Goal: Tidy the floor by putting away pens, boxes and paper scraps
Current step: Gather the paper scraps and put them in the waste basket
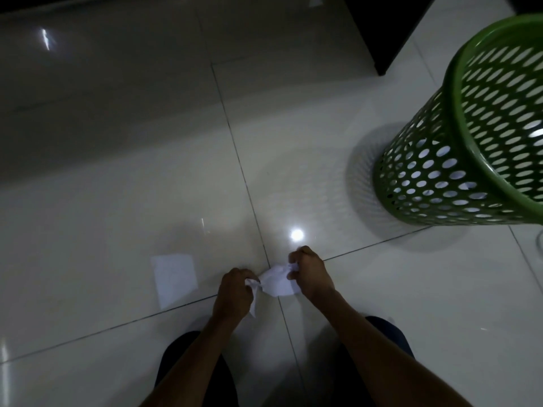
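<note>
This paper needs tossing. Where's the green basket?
In the head view the green basket stands on the floor at the upper right, beyond the right hand holding the paper.

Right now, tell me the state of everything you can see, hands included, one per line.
Crumpled paper: scrunched, gripped at both ends.
Left hand: fingers curled round the paper's left end.
Right hand: fingers curled round the paper's right end.
Flat paper sheet: lying flat on the floor, left of the hands, untouched.
Green perforated basket: upright, open-topped, white paper showing through its holes.
</note>
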Demonstrator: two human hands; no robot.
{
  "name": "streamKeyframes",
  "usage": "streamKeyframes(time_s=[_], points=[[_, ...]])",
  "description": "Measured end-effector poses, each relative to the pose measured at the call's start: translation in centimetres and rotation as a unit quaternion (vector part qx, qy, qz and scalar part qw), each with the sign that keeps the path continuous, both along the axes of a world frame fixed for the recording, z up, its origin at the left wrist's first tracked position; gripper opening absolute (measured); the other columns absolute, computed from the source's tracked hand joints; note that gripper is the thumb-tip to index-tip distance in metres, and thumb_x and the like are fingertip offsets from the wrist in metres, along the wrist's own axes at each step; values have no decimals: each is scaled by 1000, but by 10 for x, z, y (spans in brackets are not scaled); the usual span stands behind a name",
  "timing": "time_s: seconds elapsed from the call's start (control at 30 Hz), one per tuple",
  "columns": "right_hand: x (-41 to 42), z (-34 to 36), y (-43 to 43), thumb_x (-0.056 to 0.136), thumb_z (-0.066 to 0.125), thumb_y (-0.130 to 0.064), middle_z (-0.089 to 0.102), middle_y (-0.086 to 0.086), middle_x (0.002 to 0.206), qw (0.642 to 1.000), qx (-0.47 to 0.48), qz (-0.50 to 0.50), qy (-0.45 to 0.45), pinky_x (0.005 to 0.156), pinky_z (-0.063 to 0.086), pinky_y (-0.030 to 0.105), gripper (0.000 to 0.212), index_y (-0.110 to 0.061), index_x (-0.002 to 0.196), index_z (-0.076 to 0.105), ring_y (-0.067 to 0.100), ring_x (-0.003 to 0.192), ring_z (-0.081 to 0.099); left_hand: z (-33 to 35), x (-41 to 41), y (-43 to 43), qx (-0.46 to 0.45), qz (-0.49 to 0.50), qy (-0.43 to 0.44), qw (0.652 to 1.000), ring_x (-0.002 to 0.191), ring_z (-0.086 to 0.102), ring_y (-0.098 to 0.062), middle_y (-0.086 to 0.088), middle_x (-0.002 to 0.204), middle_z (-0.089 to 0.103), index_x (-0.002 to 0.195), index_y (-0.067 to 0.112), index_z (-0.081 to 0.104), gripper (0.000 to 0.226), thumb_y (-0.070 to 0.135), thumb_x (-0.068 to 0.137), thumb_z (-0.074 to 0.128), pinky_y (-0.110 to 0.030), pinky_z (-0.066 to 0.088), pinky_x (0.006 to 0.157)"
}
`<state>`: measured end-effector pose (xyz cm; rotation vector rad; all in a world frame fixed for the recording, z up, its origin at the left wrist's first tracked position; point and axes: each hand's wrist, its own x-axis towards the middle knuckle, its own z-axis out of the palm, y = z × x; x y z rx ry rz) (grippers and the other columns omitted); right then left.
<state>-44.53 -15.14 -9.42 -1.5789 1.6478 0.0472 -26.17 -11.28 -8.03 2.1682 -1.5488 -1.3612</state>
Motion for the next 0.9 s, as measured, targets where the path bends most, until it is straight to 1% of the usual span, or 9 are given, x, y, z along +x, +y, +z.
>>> streamKeyframes(time_s=[0.13, 0.27, 0.33, 0.43, 0.5, 0.67, 0.73, 0.83, 0.9], points=[[-5, 4, -2, 83, 62, -4, 62, 18, 108, 999, 31, 12, 26, 80, 44, 23, 18, 2, 98, 70, 28, 99, 62, 5, 1, 4, 1, 3, 3, 1000, 95, 62, -27, -17, 101, 65, 98, -1, 70, 22, -6, 89, 51, -27, 48, 80], [-16, 23, 0, 84, 65, -7, 62, 18, 112, 999, 43, 2, 25, 88, 48, 27, 22, 2, 103, 70, 29, 102, 62, 23, -1, 7, -2, 6, 24, 1000, 82, 62, -17, -15, 94, 70, 93, 0, 71, 18, -4, 89, 55, -23, 49, 75], [-22, 42, -4, 83, 68, -7, 59, 17, 113, 999, 32, -5, 22, 88, 45, 26, 22, 2, 103, 70, 30, 104, 60, 39, -7, 1, 5, -3, 35, 999, 80, 62, -18, -15, 93, 71, 94, 1, 71, 19, -4, 89, 54, -23, 49, 73], [-37, 81, -17, 81, 69, -2, 57, 18, 109, 1000, 4, -26, 17, 82, 42, 25, 15, 2, 96, 68, 31, 101, 60, 75, -22, -22, 2, -31, 48, 998, 88, 66, -26, -13, 97, 70, 99, 3, 70, 20, -2, 90, 52, -30, 52, 76], [-50, 111, -30, 81, 67, 0, 57, 17, 108, 999, -23, -37, 15, 80, 42, 24, 13, 2, 93, 67, 30, 98, 60, 106, -34, -46, -23, -42, 51, 998, 92, 65, -24, -12, 100, 70, 101, 3, 70, 23, -3, 88, 52, -31, 52, 80], [-82, 196, -66, 84, 66, -4, 58, 20, 109, 995, -88, -41, 17, 81, 39, 22, 13, 2, 95, 67, 31, 97, 60, 186, -66, -107, -91, -63, 58, 992, 90, 66, -24, -13, 96, 71, 95, 5, 70, 22, -5, 83, 54, -32, 52, 80], [-94, 233, -77, 85, 66, -7, 60, 20, 108, 993, -113, -43, 12, 82, 39, 24, 14, 2, 95, 66, 30, 99, 60, 216, -78, -126, -112, -62, 56, 990, 88, 65, -24, -9, 95, 69, 96, 8, 68, 20, -1, 86, 54, -30, 52, 79], [-111, 284, -91, 84, 69, -10, 61, 17, 105, 983, -170, -65, 1, 78, 34, 22, 16, -1, 96, 65, 28, 97, 58, 253, -98, -151, -169, -60, 67, 981, 88, 61, -18, -4, 98, 66, 103, 10, 66, 19, 4, 90, 53, -21, 46, 79], [-126, 311, -103, 84, 68, -11, 60, 17, 108, 975, -208, -78, 0, 86, 37, 25, 17, -2, 99, 66, 28, 101, 57, 273, -115, -169, -195, -68, 82, 975, 91, 58, -14, -5, 104, 65, 108, 9, 65, 23, 3, 91, 51, -18, 43, 82]])
